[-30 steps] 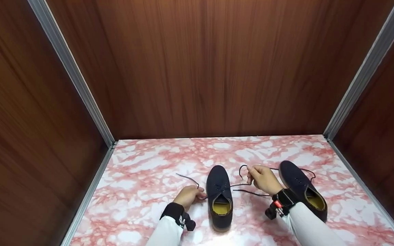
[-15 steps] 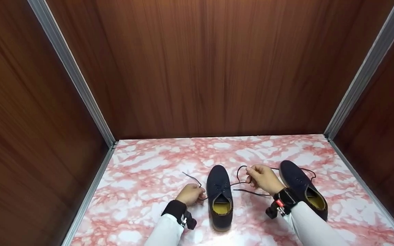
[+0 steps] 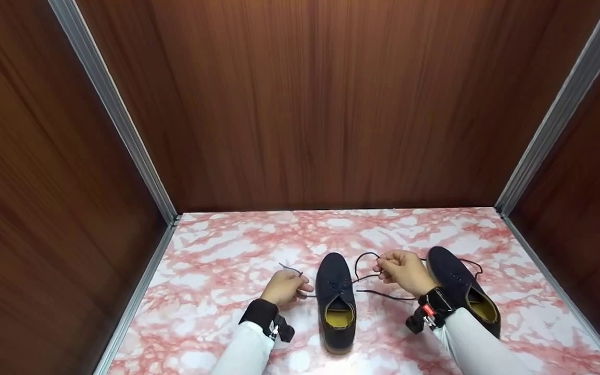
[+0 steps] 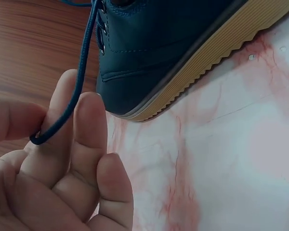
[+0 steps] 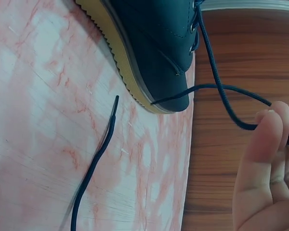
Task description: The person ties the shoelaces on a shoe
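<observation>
A dark navy lace-up shoe stands between my hands, its toe pointing away and its yellow insole showing. Left of it, my left hand pinches one of its shoelaces, which runs taut from the eyelets across the fingers; a free end sticks out beyond the hand. On the other side my right hand pinches the other shoelace between thumb and fingertips. That lace comes from the eyelets to the fingers, and its tail curves back toward the shoe as a loop.
A matching shoe stands at the right, partly behind the right forearm, with loose laces. One lace end lies on the red-and-white marbled tabletop between the shoes. Brown wood-grain panels close off the back and sides.
My left hand has shifted slightly away from me, and the lace between it and the shoe is straighter. The tail from my right hand has bent further left toward the shoe.
</observation>
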Demonstrator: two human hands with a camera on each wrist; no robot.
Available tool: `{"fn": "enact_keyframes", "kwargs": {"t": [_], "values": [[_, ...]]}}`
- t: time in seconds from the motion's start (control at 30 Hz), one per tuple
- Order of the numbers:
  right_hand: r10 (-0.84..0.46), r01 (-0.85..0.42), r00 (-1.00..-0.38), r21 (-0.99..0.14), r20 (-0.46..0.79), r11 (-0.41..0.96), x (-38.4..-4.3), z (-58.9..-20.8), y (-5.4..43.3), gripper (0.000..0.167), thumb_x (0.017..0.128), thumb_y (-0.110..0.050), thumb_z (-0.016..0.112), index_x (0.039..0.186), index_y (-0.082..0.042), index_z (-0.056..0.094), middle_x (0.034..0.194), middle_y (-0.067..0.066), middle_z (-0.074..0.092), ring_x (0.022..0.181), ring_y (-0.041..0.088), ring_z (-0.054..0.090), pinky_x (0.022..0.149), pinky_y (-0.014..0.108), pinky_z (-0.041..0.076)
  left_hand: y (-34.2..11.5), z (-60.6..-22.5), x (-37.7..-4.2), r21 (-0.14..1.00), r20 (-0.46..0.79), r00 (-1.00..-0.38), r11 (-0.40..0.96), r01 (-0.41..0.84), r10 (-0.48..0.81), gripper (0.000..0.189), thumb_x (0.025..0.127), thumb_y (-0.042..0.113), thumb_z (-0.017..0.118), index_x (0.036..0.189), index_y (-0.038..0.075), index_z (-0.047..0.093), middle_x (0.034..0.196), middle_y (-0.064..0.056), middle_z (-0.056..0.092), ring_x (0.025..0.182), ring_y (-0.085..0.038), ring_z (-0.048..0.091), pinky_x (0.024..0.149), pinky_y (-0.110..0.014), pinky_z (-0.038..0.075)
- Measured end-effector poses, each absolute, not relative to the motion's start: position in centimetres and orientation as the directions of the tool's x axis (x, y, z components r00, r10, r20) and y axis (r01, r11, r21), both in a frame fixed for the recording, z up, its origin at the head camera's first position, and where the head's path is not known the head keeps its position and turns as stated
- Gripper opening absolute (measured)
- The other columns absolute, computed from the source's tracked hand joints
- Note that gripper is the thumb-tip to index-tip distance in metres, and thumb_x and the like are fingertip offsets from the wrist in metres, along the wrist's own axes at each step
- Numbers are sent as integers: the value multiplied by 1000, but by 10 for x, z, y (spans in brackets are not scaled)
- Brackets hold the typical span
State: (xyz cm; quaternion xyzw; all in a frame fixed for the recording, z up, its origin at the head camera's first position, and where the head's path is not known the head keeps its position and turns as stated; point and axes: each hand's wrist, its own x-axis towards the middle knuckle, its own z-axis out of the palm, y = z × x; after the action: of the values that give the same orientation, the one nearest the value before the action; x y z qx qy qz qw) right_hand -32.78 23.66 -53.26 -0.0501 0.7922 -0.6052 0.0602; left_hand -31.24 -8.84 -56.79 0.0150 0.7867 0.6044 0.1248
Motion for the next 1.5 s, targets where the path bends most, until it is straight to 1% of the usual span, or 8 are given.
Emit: {"fn": "enact_keyframes", "kwargs": {"t": [0.3, 0.5, 0.67, 0.77, 0.93, 1.1, 1.27, 1.5], "values": [[-76, -51, -997, -933, 25, 356, -328, -529, 239, 17, 103, -17, 66, 96, -1, 69, 82, 1, 76, 57, 8, 60, 55, 21, 52, -91, -562, -316, 945, -153, -974, 312, -96, 166, 37, 107, 25, 51, 106, -5, 72, 97, -10, 82, 58, -4, 65, 49, -16, 38], [-60, -58, -997, -928, 38, 367, -329, -530, 239, 18, 104, -16, 64, 96, -1, 69, 89, 14, 76, 58, 10, 59, 55, 22, 51, -91, -555, -320, 954, -170, -969, 277, -115, 181, 31, 103, 26, 57, 104, -1, 72, 92, -6, 82, 57, -5, 60, 45, -16, 34], [-44, -50, -998, -932, 36, 360, -329, -530, 238, 19, 104, -19, 65, 93, -3, 70, 83, 4, 73, 59, 9, 58, 56, 21, 50, -88, -546, -319, 962, -162, -960, 255, -102, 228, 21, 101, 21, 61, 105, 3, 71, 96, -9, 82, 62, -7, 61, 47, -16, 33], [-40, -41, -999, -935, 28, 352, -327, -527, 237, 20, 103, -21, 66, 93, -4, 71, 80, -2, 71, 60, 9, 58, 56, 20, 49, -86, -545, -318, 961, -131, -965, 268, -68, 227, 24, 101, 19, 61, 106, -1, 74, 99, -11, 82, 62, -5, 62, 49, -15, 34], [-38, -39, -999, -938, 27, 345, -326, -521, 235, 20, 103, -20, 66, 94, -3, 72, 79, -3, 69, 61, 8, 58, 56, 20, 49, -83, -545, -319, 957, -74, -979, 288, -17, 190, 29, 103, 20, 62, 100, -4, 77, 100, -14, 81, 58, -2, 62, 48, -15, 35], [-42, -32, -999, -940, 18, 341, -329, -518, 234, 20, 103, -19, 65, 94, -2, 72, 78, -3, 69, 61, 9, 58, 56, 20, 49, -81, -546, -319, 955, -19, -987, 295, 31, 162, 28, 103, 16, 62, 90, -4, 77, 97, -16, 81, 55, -4, 63, 57, -17, 45], [-49, -48, -998, -930, 33, 364, -330, -515, 233, 19, 102, -17, 64, 93, -3, 73, 77, -3, 70, 60, 8, 58, 55, 20, 49, -77, -545, -319, 949, -11, -993, 313, 27, 119, 29, 102, 19, 64, 90, -3, 78, 96, -19, 81, 53, -4, 62, 54, -18, 44], [-51, -52, -998, -929, 35, 367, -333, -511, 232, 19, 103, -16, 63, 93, -2, 73, 75, -4, 69, 60, 9, 57, 54, 20, 48, -69, -539, -320, 957, -35, -993, 291, -1, 113, 25, 101, 22, 66, 99, 0, 78, 91, -11, 82, 54, -6, 62, 53, -18, 41]]}}
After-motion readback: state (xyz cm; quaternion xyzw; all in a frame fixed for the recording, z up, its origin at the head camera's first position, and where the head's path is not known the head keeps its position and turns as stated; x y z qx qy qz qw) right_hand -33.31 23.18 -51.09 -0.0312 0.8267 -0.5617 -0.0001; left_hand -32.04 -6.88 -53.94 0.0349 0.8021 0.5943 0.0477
